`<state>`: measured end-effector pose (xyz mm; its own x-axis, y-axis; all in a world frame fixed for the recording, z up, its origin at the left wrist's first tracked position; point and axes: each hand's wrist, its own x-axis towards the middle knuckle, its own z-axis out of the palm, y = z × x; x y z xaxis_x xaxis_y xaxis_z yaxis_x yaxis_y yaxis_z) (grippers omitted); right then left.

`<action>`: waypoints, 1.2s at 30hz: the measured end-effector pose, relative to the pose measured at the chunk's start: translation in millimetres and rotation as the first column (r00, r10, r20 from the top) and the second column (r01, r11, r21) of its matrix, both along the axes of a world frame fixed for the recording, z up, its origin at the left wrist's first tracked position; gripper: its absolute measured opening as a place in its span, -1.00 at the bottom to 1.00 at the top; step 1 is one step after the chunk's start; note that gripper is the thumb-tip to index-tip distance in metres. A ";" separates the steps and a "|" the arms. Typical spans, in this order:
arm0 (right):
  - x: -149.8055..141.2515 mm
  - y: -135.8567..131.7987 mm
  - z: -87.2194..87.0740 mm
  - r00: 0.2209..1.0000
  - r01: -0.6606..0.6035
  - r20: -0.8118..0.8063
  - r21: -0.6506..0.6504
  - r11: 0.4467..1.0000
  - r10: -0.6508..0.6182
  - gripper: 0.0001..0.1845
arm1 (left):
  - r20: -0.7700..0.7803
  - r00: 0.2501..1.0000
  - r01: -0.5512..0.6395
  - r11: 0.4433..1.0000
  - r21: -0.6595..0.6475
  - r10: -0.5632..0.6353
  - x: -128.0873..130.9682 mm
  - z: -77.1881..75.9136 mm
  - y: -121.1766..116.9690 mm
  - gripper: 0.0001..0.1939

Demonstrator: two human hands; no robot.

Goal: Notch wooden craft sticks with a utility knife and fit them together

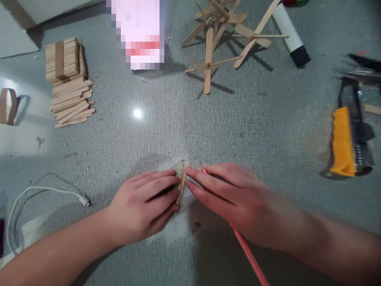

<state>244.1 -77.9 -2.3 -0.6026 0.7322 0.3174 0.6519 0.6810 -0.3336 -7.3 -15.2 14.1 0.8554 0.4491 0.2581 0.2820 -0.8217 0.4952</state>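
In the lower middle, my left hand (143, 198) presses its fingertips on a small clear set square (179, 168), mostly covered by the fingers. A wooden craft stick (182, 187) lies along the set square's right edge, tilted slightly from upright. My right hand (235, 194) touches the stick's right side with two fingertips. That hand also holds a red-orange pencil (249, 254), its tip pointing up and away between thumb and fingers, a little right of the stick.
Banded craft sticks (68, 59) and loose sticks (73, 103) lie at the left, near a white cable (50, 188). Crossed-stick pieces (208, 65) stand at the back, beside a white tube with a black cap (290, 33). An orange-handled tool (343, 141) lies at the right.
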 end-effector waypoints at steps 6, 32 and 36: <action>-0.4 2.3 -1.3 1.000 -0.002 -0.006 -0.043 0.999 0.002 -0.61 | -0.007 1.000 -0.007 1.000 0.005 0.007 -2.1 1.3 7.7 -0.84; -2.8 19.8 -2.2 1.000 0.005 -0.011 -0.048 0.999 -0.006 -0.66 | -0.029 0.992 -0.119 0.991 0.053 0.120 -5.5 -5.4 9.1 -0.80; -3.2 21.1 0.6 1.000 -0.007 -0.010 -0.053 0.999 0.006 -0.65 | -0.050 0.991 -0.122 0.992 0.026 0.123 -5.9 -3.2 10.0 -0.77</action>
<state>240.9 -56.8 -1.7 -0.6046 0.7442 0.2840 0.6439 0.6665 -0.3757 -13.2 -5.2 11.0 0.8069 0.5455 0.2268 0.4056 -0.7907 0.4586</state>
